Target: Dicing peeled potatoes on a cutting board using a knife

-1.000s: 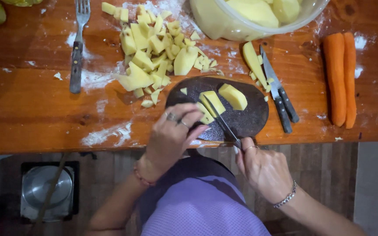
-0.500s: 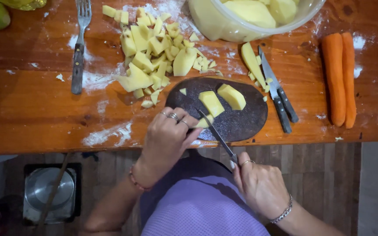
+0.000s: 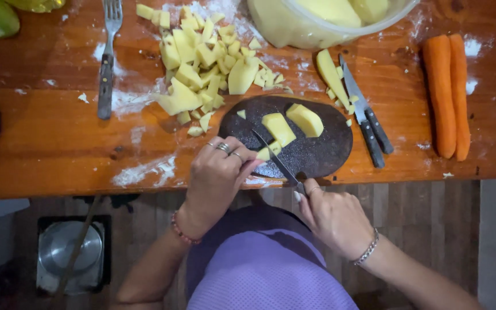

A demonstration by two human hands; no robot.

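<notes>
My right hand (image 3: 331, 215) grips the handle of a knife (image 3: 276, 159), whose blade lies across the near part of a dark round cutting board (image 3: 322, 155). My left hand (image 3: 219, 172) pinches a small yellow potato piece (image 3: 266, 152) against the board beside the blade. Two bigger potato chunks (image 3: 291, 123) rest on the board farther away. A heap of chopped potato pieces (image 3: 202, 63) lies on the wooden table (image 3: 53, 149) just beyond the board.
A clear bowl of peeled potatoes (image 3: 317, 20) stands at the far edge. Two spare knives (image 3: 368, 115) and a potato slice (image 3: 331, 72) lie right of the board; two carrots (image 3: 449, 92) farther right. A fork (image 3: 107, 57) lies left. A metal pot (image 3: 67, 255) sits on the floor.
The knife and my right hand have drawn back toward me and slightly right. My left hand stays curled on the small potato piece at the board's near edge.
</notes>
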